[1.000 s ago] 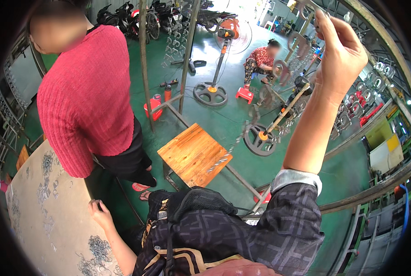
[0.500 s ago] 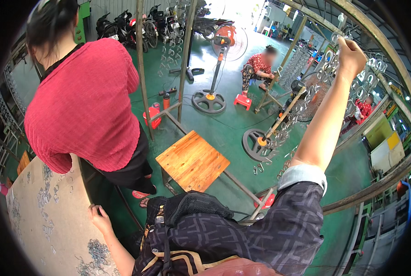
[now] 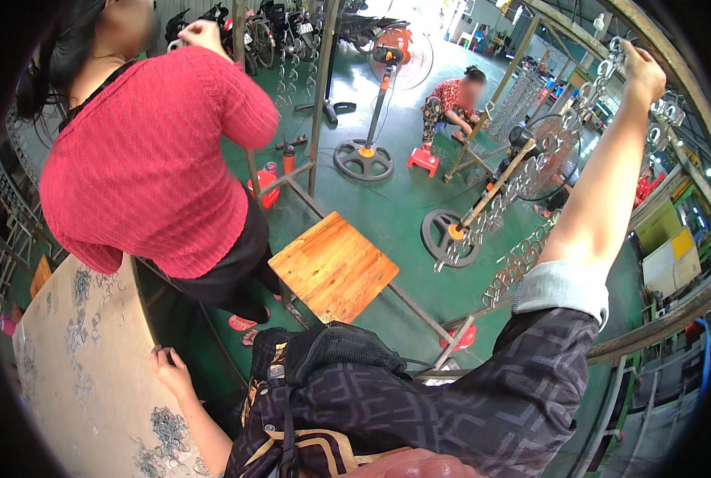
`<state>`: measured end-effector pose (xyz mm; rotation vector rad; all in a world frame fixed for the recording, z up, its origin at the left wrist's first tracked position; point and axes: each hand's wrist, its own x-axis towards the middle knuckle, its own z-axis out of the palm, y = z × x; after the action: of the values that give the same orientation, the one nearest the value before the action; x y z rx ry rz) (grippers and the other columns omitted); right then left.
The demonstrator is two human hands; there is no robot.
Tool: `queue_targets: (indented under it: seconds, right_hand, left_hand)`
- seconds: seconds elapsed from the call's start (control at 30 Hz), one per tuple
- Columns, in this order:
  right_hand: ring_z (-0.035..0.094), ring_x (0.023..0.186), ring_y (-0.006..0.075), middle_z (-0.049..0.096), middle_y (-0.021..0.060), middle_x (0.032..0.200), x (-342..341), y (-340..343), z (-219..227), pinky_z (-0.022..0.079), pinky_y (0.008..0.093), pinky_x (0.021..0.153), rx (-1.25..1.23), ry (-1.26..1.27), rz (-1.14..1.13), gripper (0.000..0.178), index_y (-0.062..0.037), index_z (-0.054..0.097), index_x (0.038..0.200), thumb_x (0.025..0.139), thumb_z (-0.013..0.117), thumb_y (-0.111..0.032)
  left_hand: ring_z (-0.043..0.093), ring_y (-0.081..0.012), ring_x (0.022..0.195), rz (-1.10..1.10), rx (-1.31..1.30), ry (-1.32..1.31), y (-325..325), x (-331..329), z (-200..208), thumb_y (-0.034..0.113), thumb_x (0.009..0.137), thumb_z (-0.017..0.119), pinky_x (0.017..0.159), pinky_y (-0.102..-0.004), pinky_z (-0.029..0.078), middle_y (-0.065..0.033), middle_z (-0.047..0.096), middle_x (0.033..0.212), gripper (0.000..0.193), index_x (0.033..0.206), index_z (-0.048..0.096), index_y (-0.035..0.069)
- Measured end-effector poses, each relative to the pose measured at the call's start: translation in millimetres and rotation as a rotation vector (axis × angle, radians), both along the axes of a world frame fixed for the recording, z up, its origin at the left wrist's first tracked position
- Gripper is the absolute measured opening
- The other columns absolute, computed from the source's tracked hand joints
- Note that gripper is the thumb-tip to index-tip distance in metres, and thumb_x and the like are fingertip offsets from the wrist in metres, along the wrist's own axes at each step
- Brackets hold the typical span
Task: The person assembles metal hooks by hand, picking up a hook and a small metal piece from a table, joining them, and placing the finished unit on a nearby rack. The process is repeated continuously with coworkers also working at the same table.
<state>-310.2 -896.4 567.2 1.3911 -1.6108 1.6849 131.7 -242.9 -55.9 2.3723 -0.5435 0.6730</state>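
Note:
My right hand (image 3: 644, 73) is raised high at the right. Its fingers are closed on a metal hook (image 3: 615, 49) at the top of a hanging chain of linked hooks, beneath a wooden rail. My left hand (image 3: 172, 374) rests at the edge of the pale table (image 3: 125, 334) with loosely bent, parted fingers and nothing visible in it. Close by, a heap of small metal hooks (image 3: 169, 429) lies on the tabletop, and more loose hooks (image 3: 77, 331) are scattered farther up it.
A co-worker in a red top (image 3: 148, 159) stands ahead on the left. A wooden stool (image 3: 335, 267) stands before me, within a frame of bars. Beyond are a standing fan (image 3: 387, 60), a seated person (image 3: 451, 107), a red stool (image 3: 424, 159) and parked motorbikes (image 3: 292, 36).
My right hand has shifted right and slightly up along the rail, and the hanging chain shows more. The co-worker's right hand has risen into view. My left hand stays at the table edge.

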Motion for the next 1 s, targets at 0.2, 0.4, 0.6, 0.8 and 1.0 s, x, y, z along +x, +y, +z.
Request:
queue_targets:
  seconds: [0.2,0.4,0.6,0.8,1.0]
  right_hand:
    - [0.063,0.107,0.0188,0.07,-0.003,0.109,-5.5,6.9,12.5,0.048,0.0322,0.092,0.004,-0.037,-0.016,0.042,-0.038,0.074,0.1,0.066,0.073,-0.063]
    - [0.065,0.103,0.0212,0.071,-0.0014,0.109,-8.5,-1.2,9.3,0.049,0.0334,0.092,-0.052,0.002,-0.05,0.039,-0.0367,0.075,0.097,0.066,0.075,-0.06]
    - [0.068,0.092,0.0218,0.074,0.0008,0.094,5.7,26.5,-15.8,0.052,0.0337,0.086,-0.095,-0.061,-0.016,0.03,-0.0288,0.077,0.09,0.069,0.075,-0.05]
    - [0.069,0.089,0.0215,0.074,0.0007,0.091,5.1,23.0,-33.1,0.052,0.0336,0.083,-0.098,-0.125,0.018,0.026,-0.0261,0.078,0.089,0.071,0.074,-0.044]
    - [0.067,0.102,0.0265,0.071,0.0062,0.108,-13.2,-17.5,-25.8,0.051,0.0394,0.09,-0.033,-0.002,-0.062,0.04,-0.029,0.074,0.104,0.073,0.067,-0.053]
  left_hand:
    - [0.056,-0.0379,0.101,-0.018,0.009,0.002,-0.6,-1.7,3.4,0.001,0.083,0.063,0.089,-0.0455,0.046,-0.0187,0.059,0.107,0.005,0.085,0.061,-0.003]
    - [0.056,-0.0386,0.102,-0.001,0.022,0.011,5.7,-0.2,-3.8,0.001,0.083,0.062,0.089,-0.046,0.046,-0.0195,0.059,0.108,0.005,0.085,0.06,-0.003]
    - [0.056,-0.039,0.102,-0.004,-0.007,0.007,1.8,2.9,-10.2,0.0,0.083,0.062,0.09,-0.0463,0.045,-0.0202,0.059,0.109,0.005,0.086,0.06,-0.003]
    - [0.056,-0.0387,0.102,-0.006,0.013,-0.001,2.6,2.4,-9.0,0.0,0.082,0.062,0.09,-0.0458,0.045,-0.02,0.059,0.108,0.005,0.086,0.06,-0.003]
    - [0.058,-0.0372,0.102,0.037,-0.019,-0.017,2.4,-2.9,-1.2,0.001,0.079,0.065,0.091,-0.0436,0.047,-0.0192,0.062,0.108,0.008,0.086,0.065,0.0]
